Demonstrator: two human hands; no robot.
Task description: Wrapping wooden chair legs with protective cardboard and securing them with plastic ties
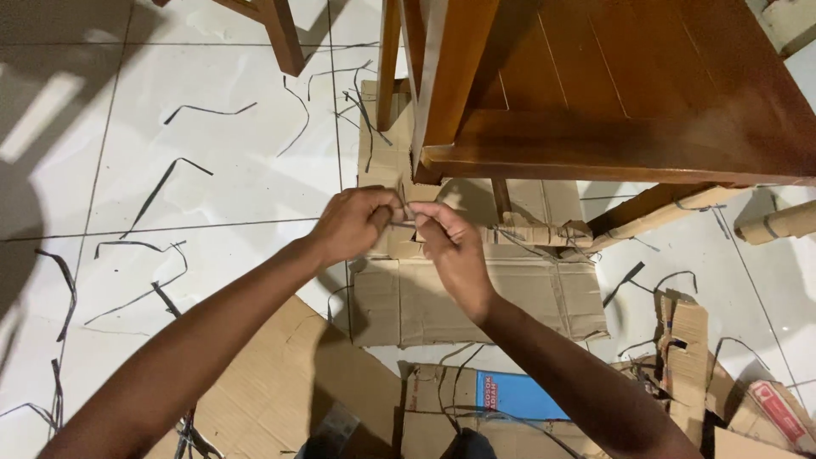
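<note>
Where hands meet, thin strap (406, 223) pinched between left grip (355, 223), right grip (449, 242).

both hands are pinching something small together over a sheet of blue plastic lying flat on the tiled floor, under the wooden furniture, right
Not quite. The head view shows the left hand and right hand over flattened brown cardboard, not blue plastic. The rest holds: they pinch something small together above the tiled floor, beside the wooden furniture.
</note>
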